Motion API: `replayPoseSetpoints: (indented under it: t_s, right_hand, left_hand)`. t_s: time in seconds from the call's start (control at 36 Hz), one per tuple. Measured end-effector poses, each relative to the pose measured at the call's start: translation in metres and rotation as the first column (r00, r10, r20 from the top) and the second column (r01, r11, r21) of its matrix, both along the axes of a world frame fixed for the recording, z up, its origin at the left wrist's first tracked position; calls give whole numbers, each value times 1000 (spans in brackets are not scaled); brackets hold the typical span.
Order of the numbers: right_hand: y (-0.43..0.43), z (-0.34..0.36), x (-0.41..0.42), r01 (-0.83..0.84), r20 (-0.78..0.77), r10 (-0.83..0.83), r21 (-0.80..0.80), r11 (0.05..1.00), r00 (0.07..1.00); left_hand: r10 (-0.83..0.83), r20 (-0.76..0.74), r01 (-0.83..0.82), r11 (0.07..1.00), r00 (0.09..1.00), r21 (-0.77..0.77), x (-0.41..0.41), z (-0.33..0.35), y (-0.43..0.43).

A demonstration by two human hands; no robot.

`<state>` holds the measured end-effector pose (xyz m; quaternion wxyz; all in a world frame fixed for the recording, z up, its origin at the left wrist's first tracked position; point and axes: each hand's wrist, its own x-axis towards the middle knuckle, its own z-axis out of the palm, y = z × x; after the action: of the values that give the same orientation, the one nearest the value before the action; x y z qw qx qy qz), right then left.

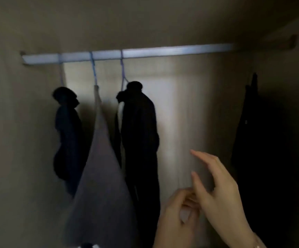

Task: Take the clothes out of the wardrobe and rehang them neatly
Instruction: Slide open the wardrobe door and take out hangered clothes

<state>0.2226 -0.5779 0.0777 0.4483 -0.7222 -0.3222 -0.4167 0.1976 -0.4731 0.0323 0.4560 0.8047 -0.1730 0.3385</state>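
— Right hand (218, 192) first: how does it sit?
— Raised at the lower right, with the wrist coming in from the bottom corner. The fingers are spread and relaxed, the forefinger stretched up and to the left, gripping nothing.
— And the left hand (175, 219)?
— Lower, just beside the right one, fingers bent inward. It's smeared with blur, so I can't tell whether it pinches anything, or whether the two hands touch.
— Where's what has to be rehung?
— On the rail (163, 51) inside the wardrobe (181, 104), along its left half: a dark garment (68, 136), a grey garment (100, 185) in the middle and a second dark garment (139, 140), each under a blue hanger hook (93, 68). Neither hand touches them.
— Anything hard to read?
— Plenty. It's dim, so both dark pieces are mere silhouettes. The bottom edge cuts off the grey one's hem. Another black garment (249, 131) hangs at the far right, well apart, and what holds it up is lost in shadow
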Motion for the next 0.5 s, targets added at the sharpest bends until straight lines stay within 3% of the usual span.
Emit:
replayPoseSetpoints:
  t_s: [0.14, 0.25, 0.33, 0.39, 0.5]
  right_hand:
    - [63, 59, -10, -470, -7, 475, 128, 873, 880]
    - [104, 103, -27, -674, -8, 680, 125, 728, 733]
    - [130, 131, -29, -698, -78, 703, 78, 712, 707]
    - [147, 149, -21, -644, -130, 644, 51, 763, 754]
    - [170, 175, -1, -559, -323, 537, 31, 829, 779]
  left_hand:
    - [218, 275, -231, 973, 936, 14, -57, 57, 61]
    - [359, 432, -385, 922, 827, -30, -98, 106, 100]
    - [472, 483, -505, 860, 737, -69, -108, 142, 131]
    - [547, 454, -574, 814, 704, -90, -102, 164, 153]
    - [638, 192, -624, 769, 745, -138, -70, 196, 194]
